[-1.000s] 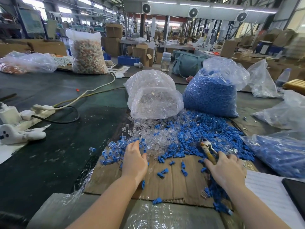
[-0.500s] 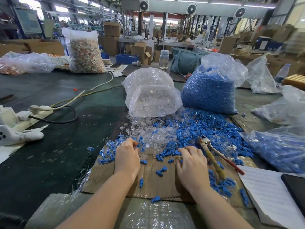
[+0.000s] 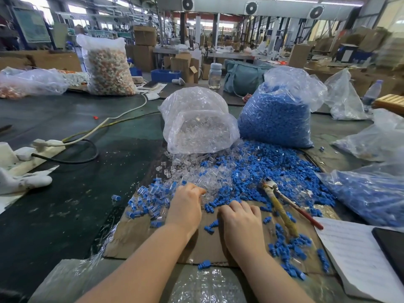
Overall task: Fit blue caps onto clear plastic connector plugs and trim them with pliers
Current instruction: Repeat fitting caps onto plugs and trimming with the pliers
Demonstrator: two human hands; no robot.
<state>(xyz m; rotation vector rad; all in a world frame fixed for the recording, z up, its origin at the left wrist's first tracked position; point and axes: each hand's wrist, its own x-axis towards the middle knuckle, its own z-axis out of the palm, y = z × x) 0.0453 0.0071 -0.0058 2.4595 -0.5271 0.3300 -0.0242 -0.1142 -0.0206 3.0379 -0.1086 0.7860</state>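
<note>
Picking parts: left hand (image 3: 185, 209) and right hand (image 3: 240, 219) curled in the pile, grips untellable; pliers (image 3: 282, 212) idle; small capped-plug heap (image 3: 150, 199) done, bags mostly left.

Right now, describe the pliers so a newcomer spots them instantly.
Start at the tall bag of blue caps at centre right, then follow the spilled blue pile toward the cardboard sheet. The pliers lie there, just right of the right hand: the only long tool, with one yellowish wrapped handle and one thin red one.
</note>
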